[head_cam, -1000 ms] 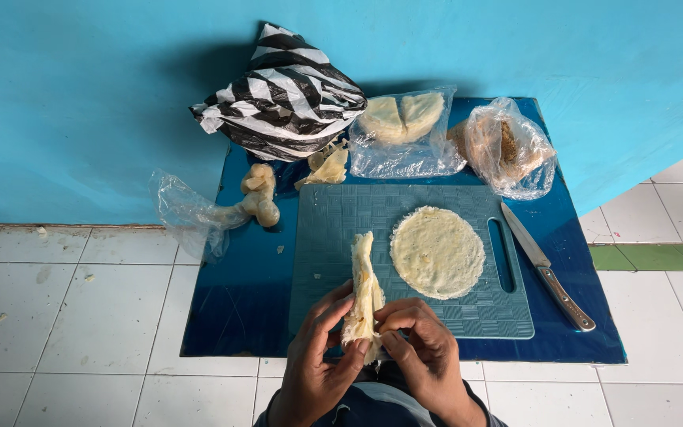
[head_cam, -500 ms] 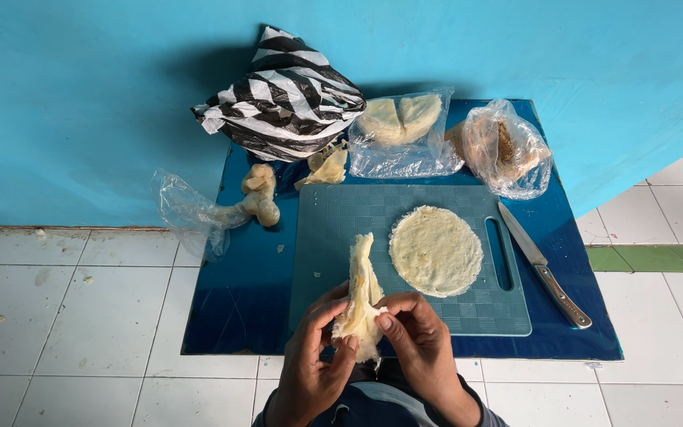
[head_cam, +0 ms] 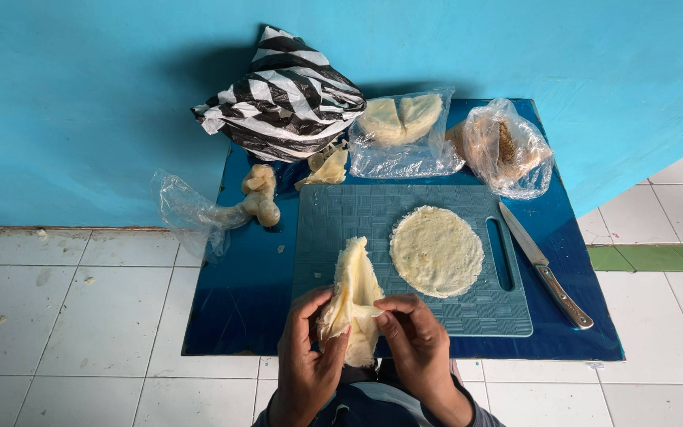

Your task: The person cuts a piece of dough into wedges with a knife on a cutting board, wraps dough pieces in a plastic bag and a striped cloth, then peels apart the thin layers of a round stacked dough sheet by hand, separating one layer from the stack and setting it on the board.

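Note:
Both of my hands hold a pale, soft, folded sheet of dough or skin point(head_cam: 352, 292) over the near edge of a teal cutting board point(head_cam: 357, 213). My left hand point(head_cam: 307, 360) grips its lower left side. My right hand point(head_cam: 416, 348) pinches its lower right edge with thumb and fingers. The sheet stands upright, pointing away from me. A flat round pale disc point(head_cam: 436, 251) lies on the board to the right of my hands.
A knife point(head_cam: 545, 266) lies right of the board on a dark blue mat point(head_cam: 231, 308). Behind are a striped black-and-white bag point(head_cam: 282, 99), two clear bags point(head_cam: 401, 134) point(head_cam: 506, 146) with food, scraps point(head_cam: 326, 168) and a knotted bag point(head_cam: 199, 213).
The folded sheet has spread wider between my hands, and my hands have shifted slightly apart while working its lower edge.

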